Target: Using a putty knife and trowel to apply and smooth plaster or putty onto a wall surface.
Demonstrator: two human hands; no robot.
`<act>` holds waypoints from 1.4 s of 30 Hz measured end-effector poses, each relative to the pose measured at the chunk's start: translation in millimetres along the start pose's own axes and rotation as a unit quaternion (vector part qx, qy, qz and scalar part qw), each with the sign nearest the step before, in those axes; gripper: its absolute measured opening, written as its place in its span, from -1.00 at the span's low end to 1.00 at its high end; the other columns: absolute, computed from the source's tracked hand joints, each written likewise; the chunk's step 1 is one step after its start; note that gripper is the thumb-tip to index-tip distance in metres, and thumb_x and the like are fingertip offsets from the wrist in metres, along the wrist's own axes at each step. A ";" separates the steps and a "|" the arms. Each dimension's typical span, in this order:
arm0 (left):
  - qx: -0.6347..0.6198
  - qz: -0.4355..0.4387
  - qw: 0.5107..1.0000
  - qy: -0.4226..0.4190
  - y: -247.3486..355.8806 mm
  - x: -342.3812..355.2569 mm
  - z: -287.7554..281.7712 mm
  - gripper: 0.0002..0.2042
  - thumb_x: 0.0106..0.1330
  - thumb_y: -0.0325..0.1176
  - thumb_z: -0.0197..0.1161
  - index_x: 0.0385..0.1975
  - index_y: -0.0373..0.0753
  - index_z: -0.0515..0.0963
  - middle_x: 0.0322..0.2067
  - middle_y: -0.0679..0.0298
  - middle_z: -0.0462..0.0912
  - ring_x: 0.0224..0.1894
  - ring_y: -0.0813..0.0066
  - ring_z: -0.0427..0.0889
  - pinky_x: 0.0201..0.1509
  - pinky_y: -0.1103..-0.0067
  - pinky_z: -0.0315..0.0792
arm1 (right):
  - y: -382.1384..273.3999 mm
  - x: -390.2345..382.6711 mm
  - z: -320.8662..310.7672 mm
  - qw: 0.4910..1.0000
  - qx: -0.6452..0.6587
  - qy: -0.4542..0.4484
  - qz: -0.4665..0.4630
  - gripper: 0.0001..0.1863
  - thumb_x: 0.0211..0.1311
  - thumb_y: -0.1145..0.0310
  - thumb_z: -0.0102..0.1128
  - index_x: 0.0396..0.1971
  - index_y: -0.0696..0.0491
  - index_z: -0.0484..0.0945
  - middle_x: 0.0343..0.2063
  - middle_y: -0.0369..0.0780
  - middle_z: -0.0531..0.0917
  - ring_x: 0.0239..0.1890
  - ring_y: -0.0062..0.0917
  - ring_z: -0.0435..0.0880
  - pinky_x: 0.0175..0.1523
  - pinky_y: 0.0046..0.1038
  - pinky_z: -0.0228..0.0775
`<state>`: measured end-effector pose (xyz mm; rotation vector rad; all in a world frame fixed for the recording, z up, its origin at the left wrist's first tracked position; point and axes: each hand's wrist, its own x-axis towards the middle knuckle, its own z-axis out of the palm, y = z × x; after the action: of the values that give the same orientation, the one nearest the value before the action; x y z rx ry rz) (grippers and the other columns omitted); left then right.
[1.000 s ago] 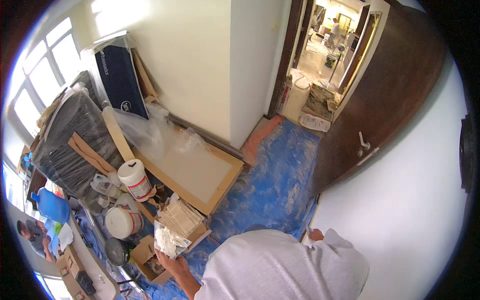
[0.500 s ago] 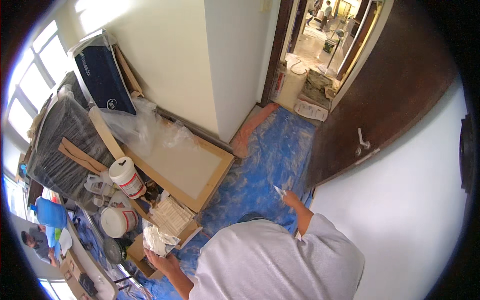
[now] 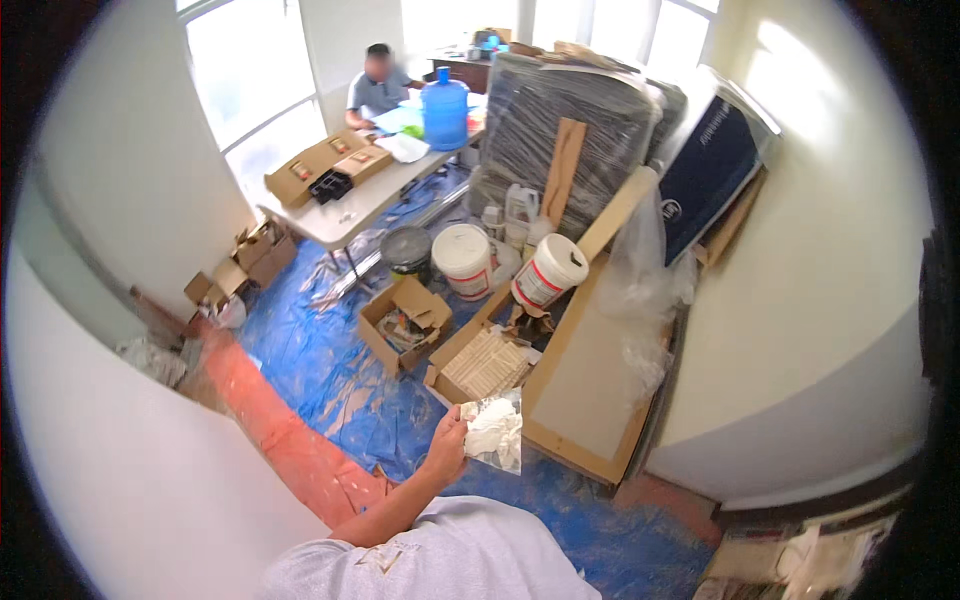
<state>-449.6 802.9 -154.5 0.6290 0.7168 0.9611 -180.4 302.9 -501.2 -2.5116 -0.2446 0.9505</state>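
Note:
My left hand [image 3: 448, 440] grips a thin square plate or sheet [image 3: 508, 459] by its left edge, its fingers closed on it. A lump of white paste [image 3: 492, 425] lies on the square. My left forearm rises from the grey shirt at the lower edge, and the hand is over the blue plastic floor sheeting [image 3: 356, 405]. Behind the held square are an open box of pale slats [image 3: 480, 367] and a large framed board [image 3: 575, 400]. My right hand is out of sight.
A co-worker [image 3: 375, 95] sits behind a folding table [image 3: 352, 215] bearing boxes and a blue water jug [image 3: 445, 115]. Buckets [image 3: 460, 255], a cardboard box [image 3: 390, 325] and a plastic-wrapped stack [image 3: 520, 110] crowd the middle. Red sheeting [image 3: 275, 415] runs along the left wall.
My view has swung left from the open door to the windows and table. My right hand, seen earlier with a small blade, has left the view. The left still holds the pasted square.

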 end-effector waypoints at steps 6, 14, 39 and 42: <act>-0.021 0.025 0.998 0.057 9.9 -16.8 31.0 -0.76 0.44 -0.46 -0.08 0.03 -0.31 0.41 -0.06 0.14 0.64 -0.07 0.38 0.70 0.02 0.46 0.59 | -29.3 65.4 -67.7 0.998 0.036 -0.047 -0.030 -0.55 0.26 0.39 0.08 0.15 0.20 0.50 -0.07 0.10 0.66 -0.03 0.00 0.65 0.07 -0.12 0.47; -0.043 0.080 0.990 0.112 3.7 -79.8 -7.3 -0.74 0.45 -0.45 -0.07 0.08 -0.31 0.39 -0.06 0.13 0.65 -0.09 0.36 0.71 0.01 0.47 0.60 | -81.1 113.4 -89.4 0.991 -0.024 -0.043 -0.125 -0.59 0.24 0.41 0.10 0.08 0.23 0.54 -0.05 0.08 0.67 0.01 0.02 0.65 0.12 -0.17 0.45; -0.088 0.085 0.977 0.174 125.4 -144.8 -148.3 -0.72 0.49 -0.38 -0.15 0.08 -0.26 0.40 -0.02 0.14 0.62 -0.02 0.36 0.68 0.07 0.40 0.61 | -477.8 -57.1 11.4 0.712 0.465 -0.482 -0.210 -0.62 0.44 0.29 0.07 0.21 -0.05 0.44 0.18 -0.23 0.54 0.13 -0.28 0.58 0.13 -0.08 0.51; -0.084 0.075 0.975 0.189 132.5 -145.1 -160.2 -0.76 0.49 -0.44 -0.12 0.03 -0.27 0.43 -0.10 0.20 0.66 -0.14 0.48 0.72 -0.15 0.53 0.65 | -538.6 -95.7 25.6 0.783 0.304 -0.410 -0.356 -0.62 0.31 0.49 0.21 0.12 0.06 0.49 0.04 -0.21 0.60 0.08 -0.20 0.59 0.17 -0.14 0.49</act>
<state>-695.9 757.4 -115.7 0.3558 0.9213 1.2867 -273.9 759.4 -213.5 -1.1227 -0.9027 1.4061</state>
